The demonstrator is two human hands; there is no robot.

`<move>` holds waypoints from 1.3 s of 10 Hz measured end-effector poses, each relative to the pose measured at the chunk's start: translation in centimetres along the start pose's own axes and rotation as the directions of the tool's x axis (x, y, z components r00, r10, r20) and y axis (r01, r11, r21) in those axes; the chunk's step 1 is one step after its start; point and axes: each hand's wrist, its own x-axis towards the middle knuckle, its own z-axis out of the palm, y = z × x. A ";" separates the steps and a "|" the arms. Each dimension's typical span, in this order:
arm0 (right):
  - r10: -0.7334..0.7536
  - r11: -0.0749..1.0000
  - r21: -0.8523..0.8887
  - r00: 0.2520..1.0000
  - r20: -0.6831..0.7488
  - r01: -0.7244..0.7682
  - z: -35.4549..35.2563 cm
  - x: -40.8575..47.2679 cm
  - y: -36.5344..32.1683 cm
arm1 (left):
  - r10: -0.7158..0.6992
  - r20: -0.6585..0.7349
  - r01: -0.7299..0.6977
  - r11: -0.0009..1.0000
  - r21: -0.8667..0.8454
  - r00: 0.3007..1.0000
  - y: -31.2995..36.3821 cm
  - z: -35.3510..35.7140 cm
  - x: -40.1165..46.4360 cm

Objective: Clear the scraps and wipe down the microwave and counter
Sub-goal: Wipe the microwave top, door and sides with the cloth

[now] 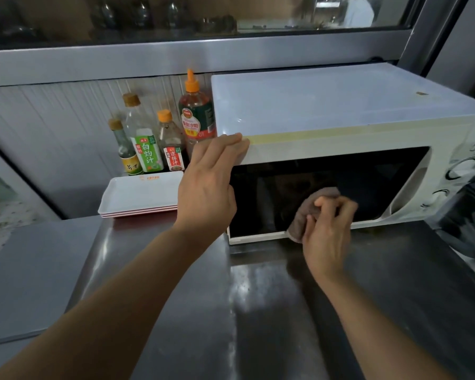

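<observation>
Right hand [327, 229]: fingers curled round a cloth [310, 208], pressing it to the microwave [340, 127] door.
Left hand [207, 185]: fingers straight, resting on the microwave's top corner.
Worktop [258, 311]: beneath both hands.

This is a kitchen, and by its fittings a working or catering one. A white microwave [340, 149] stands on a steel worktop [258, 297]. Beside it, four sauce bottles [173, 141] with printed labels line up against a ribbed metal wall [52, 116]. White trays [140, 196] are stacked in front of the bottles. Above runs a metal-framed window [203, 15], with dim glass jars behind the pane.
</observation>
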 end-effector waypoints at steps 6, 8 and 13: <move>0.028 1.000 0.001 0.989 0.144 -0.029 1.0 -1.9 2.1 | 0.079 0.090 -0.078 0.997 -0.012 0.993 -1.0 -0.5 -0.5; 0.092 0.985 0.138 0.990 0.111 -0.107 3.1 -4.2 -1.5 | 0.054 0.026 -0.053 0.998 -0.029 0.998 -0.8 0.4 -0.6; 0.186 0.968 0.147 0.975 0.122 -0.203 1.3 -2.4 3.2 | 0.078 0.014 -0.080 0.988 0.132 0.997 2.5 0.5 0.1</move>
